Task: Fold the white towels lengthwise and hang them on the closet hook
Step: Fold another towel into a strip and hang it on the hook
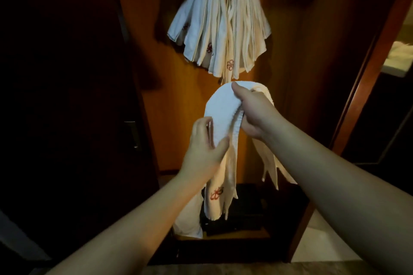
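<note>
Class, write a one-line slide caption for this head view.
Both hands, left and right, grip a folded white terry towel below white towels already hung.

The hook lay wholly buried under the hanging towels [220, 20], whose top fold the upper edge cut off. The right hand [252, 110] had its fingers hidden behind the held towel [221, 107]. The left hand [204, 147] was motion-blurred. Both arms ran out past the lower edge. The closet's left side was too dark to read.
</note>
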The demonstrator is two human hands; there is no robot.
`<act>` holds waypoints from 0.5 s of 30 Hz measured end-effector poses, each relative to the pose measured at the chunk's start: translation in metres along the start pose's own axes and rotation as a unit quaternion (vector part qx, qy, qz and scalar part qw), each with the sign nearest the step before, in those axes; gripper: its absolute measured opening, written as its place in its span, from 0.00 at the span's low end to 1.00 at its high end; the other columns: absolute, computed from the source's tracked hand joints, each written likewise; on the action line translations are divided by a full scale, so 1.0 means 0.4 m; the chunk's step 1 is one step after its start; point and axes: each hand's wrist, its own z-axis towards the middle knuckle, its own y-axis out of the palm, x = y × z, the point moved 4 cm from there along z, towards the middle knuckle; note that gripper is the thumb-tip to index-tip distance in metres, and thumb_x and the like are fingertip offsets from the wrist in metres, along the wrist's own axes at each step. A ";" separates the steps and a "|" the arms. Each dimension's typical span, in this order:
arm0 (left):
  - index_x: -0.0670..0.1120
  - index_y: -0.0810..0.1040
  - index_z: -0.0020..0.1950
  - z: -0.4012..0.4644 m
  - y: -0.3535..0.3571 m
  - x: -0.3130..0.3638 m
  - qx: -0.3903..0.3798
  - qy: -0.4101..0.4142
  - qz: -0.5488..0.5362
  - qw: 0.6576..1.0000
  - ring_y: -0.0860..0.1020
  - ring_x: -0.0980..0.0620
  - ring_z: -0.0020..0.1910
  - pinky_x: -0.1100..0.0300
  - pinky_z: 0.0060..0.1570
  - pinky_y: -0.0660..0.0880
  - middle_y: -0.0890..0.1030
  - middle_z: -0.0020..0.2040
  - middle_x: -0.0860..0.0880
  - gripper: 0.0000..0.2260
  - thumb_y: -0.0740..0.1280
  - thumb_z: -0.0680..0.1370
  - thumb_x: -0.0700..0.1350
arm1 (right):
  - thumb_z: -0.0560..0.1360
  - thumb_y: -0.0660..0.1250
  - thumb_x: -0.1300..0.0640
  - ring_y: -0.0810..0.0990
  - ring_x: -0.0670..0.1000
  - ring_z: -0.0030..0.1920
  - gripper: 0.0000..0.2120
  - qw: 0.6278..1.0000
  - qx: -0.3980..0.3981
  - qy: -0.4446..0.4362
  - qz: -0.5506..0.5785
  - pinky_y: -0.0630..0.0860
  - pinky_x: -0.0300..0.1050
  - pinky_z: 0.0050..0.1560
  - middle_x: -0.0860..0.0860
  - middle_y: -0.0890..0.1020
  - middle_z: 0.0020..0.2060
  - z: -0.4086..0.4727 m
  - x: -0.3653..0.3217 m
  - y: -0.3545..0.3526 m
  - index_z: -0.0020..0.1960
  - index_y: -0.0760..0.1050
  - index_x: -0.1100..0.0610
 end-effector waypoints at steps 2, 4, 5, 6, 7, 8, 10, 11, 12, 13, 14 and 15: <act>0.62 0.55 0.75 -0.008 0.018 -0.001 0.019 -0.014 -0.001 1.000 0.69 0.54 0.70 0.50 0.63 0.75 0.61 0.74 0.59 0.29 0.67 0.79 0.55 | 0.80 0.68 0.50 0.80 0.56 0.61 0.26 1.000 0.013 -0.013 0.016 0.75 0.55 0.67 0.55 0.80 0.61 0.001 -0.024 0.011 0.73 0.66 0.58; 0.64 0.52 0.74 -0.005 0.032 0.011 0.046 0.004 0.050 0.998 0.71 0.53 0.69 0.53 0.59 0.77 0.60 0.76 0.59 0.30 0.66 0.79 0.54 | 0.79 0.70 0.53 0.80 0.56 0.59 0.22 0.998 0.028 -0.023 0.044 0.77 0.54 0.64 0.56 0.81 0.58 0.001 -0.046 0.022 0.69 0.68 0.58; 0.64 0.51 0.74 0.001 0.037 0.016 0.058 0.015 0.074 0.995 0.72 0.53 0.69 0.54 0.58 0.78 0.61 0.76 0.58 0.31 0.66 0.79 0.53 | 0.78 0.71 0.55 0.81 0.56 0.57 0.20 0.997 0.038 -0.027 0.056 0.79 0.53 0.59 0.56 0.82 0.56 0.001 -0.056 0.028 0.66 0.69 0.58; 0.62 0.51 0.75 0.009 0.038 0.017 0.071 0.017 0.093 0.993 0.73 0.53 0.67 0.54 0.57 0.79 0.64 0.76 0.57 0.30 0.65 0.79 0.51 | 0.77 0.71 0.56 0.82 0.56 0.55 0.19 0.996 0.051 -0.029 0.066 0.80 0.51 0.54 0.56 0.83 0.54 0.003 -0.063 0.031 0.64 0.70 0.58; 0.61 0.54 0.75 0.019 0.034 0.011 0.087 0.012 0.106 0.990 0.76 0.53 0.64 0.54 0.53 0.80 0.69 0.73 0.56 0.29 0.65 0.79 0.50 | 0.77 0.71 0.58 0.83 0.56 0.54 0.19 0.995 0.065 -0.032 0.073 0.81 0.50 0.52 0.56 0.83 0.54 0.004 -0.071 0.033 0.65 0.70 0.59; 0.59 0.59 0.73 0.027 0.025 -0.001 0.101 0.007 0.118 0.988 0.80 0.56 0.57 0.56 0.48 0.82 0.75 0.66 0.56 0.26 0.66 0.79 0.48 | 0.77 0.71 0.59 0.82 0.56 0.54 0.21 0.993 0.082 -0.036 0.076 0.80 0.50 0.52 0.56 0.83 0.54 0.006 -0.081 0.031 0.67 0.70 0.59; 0.57 0.72 0.64 0.034 -0.007 -0.043 0.107 -0.009 0.164 0.981 0.80 0.62 0.41 0.64 0.35 0.78 0.80 0.47 0.59 0.15 0.67 0.79 0.47 | 0.77 0.68 0.59 0.82 0.57 0.54 0.24 0.987 0.128 -0.054 0.075 0.80 0.50 0.53 0.57 0.82 0.55 0.013 -0.108 0.008 0.72 0.67 0.59; 0.56 0.75 0.59 0.033 -0.030 -0.071 0.107 -0.020 0.195 0.975 0.78 0.63 0.36 0.65 0.31 0.75 0.78 0.41 0.59 0.10 0.67 0.78 0.47 | 0.77 0.68 0.59 0.82 0.57 0.55 0.26 0.983 0.153 -0.063 0.077 0.81 0.50 0.53 0.58 0.81 0.55 0.016 -0.126 -0.010 0.73 0.67 0.57; 0.55 0.76 0.56 0.031 -0.053 -0.100 0.108 -0.028 0.226 0.968 0.77 0.62 0.33 0.64 0.29 0.73 0.76 0.38 0.58 0.07 0.67 0.78 0.47 | 0.76 0.68 0.58 0.82 0.58 0.55 0.27 0.979 0.177 -0.065 0.082 0.81 0.51 0.54 0.58 0.80 0.56 0.021 -0.140 -0.029 0.74 0.66 0.56; 0.54 0.76 0.54 0.029 -0.078 -0.126 0.109 -0.034 0.256 0.960 0.75 0.61 0.32 0.63 0.28 0.72 0.75 0.38 0.57 0.05 0.67 0.78 0.47 | 0.75 0.69 0.58 0.80 0.58 0.56 0.29 0.975 0.199 -0.060 0.082 0.81 0.52 0.55 0.57 0.79 0.58 0.025 -0.149 -0.046 0.75 0.66 0.54; 0.53 0.75 0.51 0.030 -0.102 -0.145 0.114 -0.034 0.287 0.951 0.74 0.60 0.31 0.63 0.26 0.70 0.73 0.38 0.57 0.04 0.67 0.78 0.47 | 0.75 0.69 0.58 0.79 0.58 0.57 0.30 0.972 0.215 -0.049 0.083 0.80 0.52 0.56 0.56 0.77 0.60 0.027 -0.151 -0.059 0.75 0.66 0.53; 0.53 0.73 0.48 0.035 -0.126 -0.155 0.121 -0.030 0.315 0.941 0.72 0.60 0.30 0.62 0.24 0.66 0.71 0.37 0.57 0.03 0.67 0.77 0.47 | 0.75 0.69 0.58 0.79 0.57 0.57 0.28 0.970 0.221 -0.037 0.088 0.80 0.52 0.56 0.56 0.77 0.60 0.029 -0.148 -0.066 0.73 0.67 0.55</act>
